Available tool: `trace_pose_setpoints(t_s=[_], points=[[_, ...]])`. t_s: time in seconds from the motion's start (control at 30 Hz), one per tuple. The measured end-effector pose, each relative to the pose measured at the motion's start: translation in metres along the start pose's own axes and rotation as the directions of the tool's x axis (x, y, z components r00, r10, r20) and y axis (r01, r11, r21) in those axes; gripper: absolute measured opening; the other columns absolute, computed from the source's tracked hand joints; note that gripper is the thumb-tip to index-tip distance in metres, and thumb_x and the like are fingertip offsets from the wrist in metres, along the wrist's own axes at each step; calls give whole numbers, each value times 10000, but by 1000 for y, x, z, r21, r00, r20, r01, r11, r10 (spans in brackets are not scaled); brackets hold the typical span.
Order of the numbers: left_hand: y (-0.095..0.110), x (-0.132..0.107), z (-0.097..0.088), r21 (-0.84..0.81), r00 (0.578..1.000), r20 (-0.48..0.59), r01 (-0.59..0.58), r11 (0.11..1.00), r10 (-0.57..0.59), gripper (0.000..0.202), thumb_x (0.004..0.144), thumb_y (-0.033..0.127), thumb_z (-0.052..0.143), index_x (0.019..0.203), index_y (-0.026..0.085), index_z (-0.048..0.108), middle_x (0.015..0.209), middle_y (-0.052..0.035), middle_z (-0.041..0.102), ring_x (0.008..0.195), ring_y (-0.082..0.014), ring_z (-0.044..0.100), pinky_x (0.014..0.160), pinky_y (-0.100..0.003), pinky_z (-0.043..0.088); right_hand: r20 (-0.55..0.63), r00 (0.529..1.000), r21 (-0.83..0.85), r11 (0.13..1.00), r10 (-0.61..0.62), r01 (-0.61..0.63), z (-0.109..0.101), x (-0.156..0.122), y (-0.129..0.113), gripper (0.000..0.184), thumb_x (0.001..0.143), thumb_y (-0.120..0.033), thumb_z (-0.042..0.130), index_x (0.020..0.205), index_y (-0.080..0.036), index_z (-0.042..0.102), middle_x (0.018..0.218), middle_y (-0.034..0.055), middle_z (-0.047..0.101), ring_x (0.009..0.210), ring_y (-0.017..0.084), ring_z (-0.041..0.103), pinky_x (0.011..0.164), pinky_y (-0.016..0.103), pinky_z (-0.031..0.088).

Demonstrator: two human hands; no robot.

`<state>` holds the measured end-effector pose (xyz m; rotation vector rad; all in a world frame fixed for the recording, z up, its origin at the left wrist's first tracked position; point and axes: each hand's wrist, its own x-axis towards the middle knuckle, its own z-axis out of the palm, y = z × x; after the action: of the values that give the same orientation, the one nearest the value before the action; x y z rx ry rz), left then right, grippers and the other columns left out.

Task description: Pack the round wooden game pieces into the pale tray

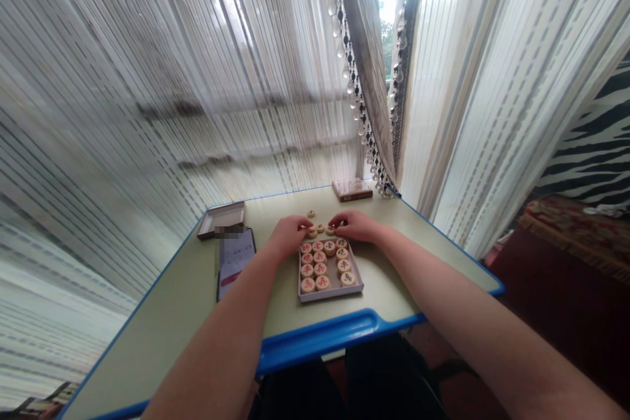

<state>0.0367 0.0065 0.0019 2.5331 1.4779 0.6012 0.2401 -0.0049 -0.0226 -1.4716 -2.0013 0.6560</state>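
A shallow box [331, 295] of round xiangqi pieces sits on the table in front of me. Red-marked pieces [319, 270] fill its left columns, and black-marked ones [343, 266] line its right side, with a bare gap between them. Just beyond the box, my left hand [291, 234] has its fingertips closed on a xiangqi piece [312, 233]. Opposite it, my right hand [358, 226] pinches another xiangqi piece [331, 231], partly covered by the fingers. Between the hands lies a loose piece [320, 228], and one more piece [311, 214] rests farther back.
An open box lid [222, 218] lies at the table's back left, beside a phone [237, 256] with a lit screen. A flat patterned box [352, 189] stands near the far edge. Blue trim [319, 338] with a groove borders the table; curtains [275, 79] hang behind.
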Motion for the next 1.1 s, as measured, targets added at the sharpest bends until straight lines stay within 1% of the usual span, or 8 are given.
trace_pose_setpoints(t_s=[0.33, 0.5, 0.63, 0.7, 0.8, 0.87, 0.97, 1.1], points=[[-2, 1, 6, -73, 997, -17, 74, 995, -75, 218, 745, 184, 535, 877, 178, 709, 842, -28, 707, 790, -156, 630, 758, -232, 478, 1, 1000, 5, 1000, 3, -3, 1, 1, 0, 325, 693, -264, 649, 1006, -182, 680, 882, 35, 671, 706, 130, 560, 630, 222, 424], [-1, 0, 5, -95, 996, -22, 81, 992, -84, 221, 737, 182, 535, 866, 166, 713, 813, -36, 706, 761, -159, 629, 742, -238, 479, 5, 1000, 0, 1000, -2, 2, 2, 3, 2, 321, 680, -342, 669, 946, -164, 696, 849, 46, 659, 703, 136, 552, 623, 229, 418], [-2, 2, 6, -138, 985, -26, 163, 977, -168, 280, 716, 109, 487, 884, 163, 704, 779, -33, 705, 723, -148, 634, 701, -228, 486, -11, 1000, 20, 1000, 22, -22, 2, 4, 3, 338, 657, -343, 687, 943, -164, 691, 844, 43, 651, 688, 133, 547, 609, 227, 415], [-4, 3, 7, -147, 978, -54, 190, 971, -200, 315, 712, 80, 456, 896, 163, 699, 814, -39, 707, 756, -150, 640, 725, -231, 487, -19, 999, 20, 999, 28, -28, 2, 4, 2, 356, 657, -337, 688, 970, -168, 684, 860, 43, 650, 694, 134, 547, 616, 229, 415], [-9, 5, 9, -98, 973, -113, 189, 977, -200, 356, 709, 46, 432, 922, 161, 694, 949, -59, 696, 904, -170, 624, 836, -253, 460, -21, 1000, -1, 1000, 7, -7, 2, 3, 1, 370, 675, -330, 673, 1011, -174, 675, 888, 47, 649, 719, 137, 547, 640, 232, 416], [-11, 6, 10, -90, 975, -97, 190, 978, -199, 402, 702, 19, 421, 984, 150, 675, 1005, -67, 683, 949, -172, 614, 866, -254, 449, -26, 999, -11, 1000, -21, 21, 2, 3, 1, 366, 680, -327, 667, 1017, -182, 676, 907, 47, 648, 734, 138, 545, 649, 230, 414], [-14, 8, 12, -136, 977, -58, 195, 971, -204, 489, 674, -26, 408, 1082, 131, 626, 1045, -67, 670, 924, -151, 624, 847, -227, 462, -17, 999, 21, 999, -30, 30, 4, 3, 2, 344, 688, -341, 657, 997, -191, 685, 886, 34, 659, 712, 129, 539, 637, 225, 408], [-18, 16, 16, -117, 977, -122, 163, 980, -177, 532, 660, -37, 399, 1125, 128, 597, 1168, -68, 610, 1044, -154, 573, 935, -230, 419, -5, 1000, 51, 998, -25, 25, 6, 5, 2, 330, 681, -330, 661, 979, -190, 692, 852, 20, 667, 675, 117, 527, 622, 221, 401]])
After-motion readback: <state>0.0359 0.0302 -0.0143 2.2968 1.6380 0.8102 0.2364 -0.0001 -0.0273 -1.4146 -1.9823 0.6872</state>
